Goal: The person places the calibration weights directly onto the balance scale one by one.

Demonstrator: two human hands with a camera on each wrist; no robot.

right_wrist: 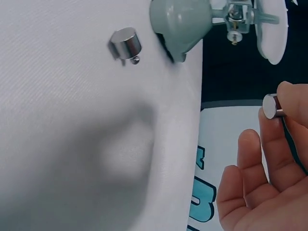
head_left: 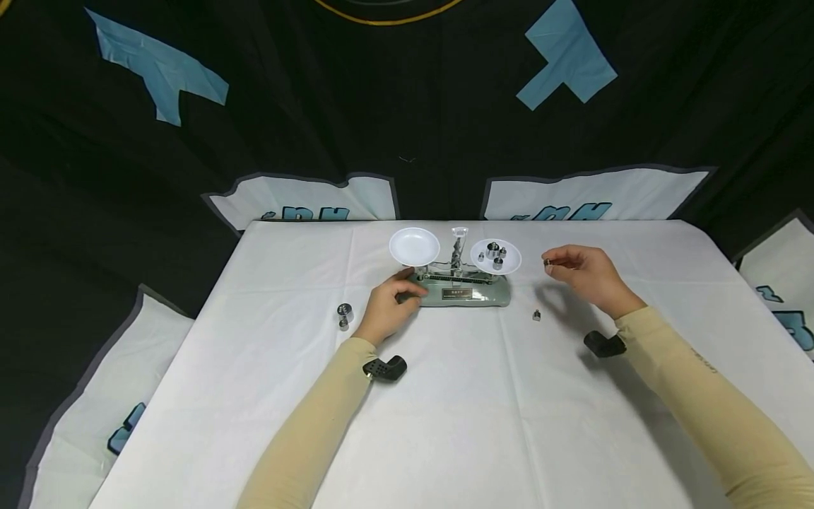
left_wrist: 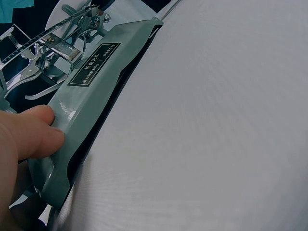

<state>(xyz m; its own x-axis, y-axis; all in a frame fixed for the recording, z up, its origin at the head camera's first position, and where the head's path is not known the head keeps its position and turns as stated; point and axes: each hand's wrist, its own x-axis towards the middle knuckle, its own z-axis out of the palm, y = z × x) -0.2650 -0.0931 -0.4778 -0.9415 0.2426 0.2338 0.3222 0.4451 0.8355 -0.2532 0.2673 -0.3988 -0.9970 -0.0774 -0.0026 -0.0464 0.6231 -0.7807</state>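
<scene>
A green-grey balance scale (head_left: 456, 293) stands at the back middle of the table. My left hand (head_left: 393, 304) grips the left end of its base, fingertips (left_wrist: 53, 140) on the painted metal. The left pan (head_left: 415, 247) is bare; on the right pan (head_left: 512, 264) stand several metal weights (head_left: 492, 249). To the right of that pan, my right hand (head_left: 581, 272) pinches a small shiny metal weight (right_wrist: 271, 107) between thumb and forefinger, raised above the cloth. Another small weight (head_left: 537, 315) stands on the table below this hand.
Two metal weights, a larger one (head_left: 345, 309) and a smaller one (head_left: 343, 325), sit left of my left hand. A white cloth (head_left: 445, 424) covers the table. Behind hangs a black curtain (head_left: 381, 106) with blue patches.
</scene>
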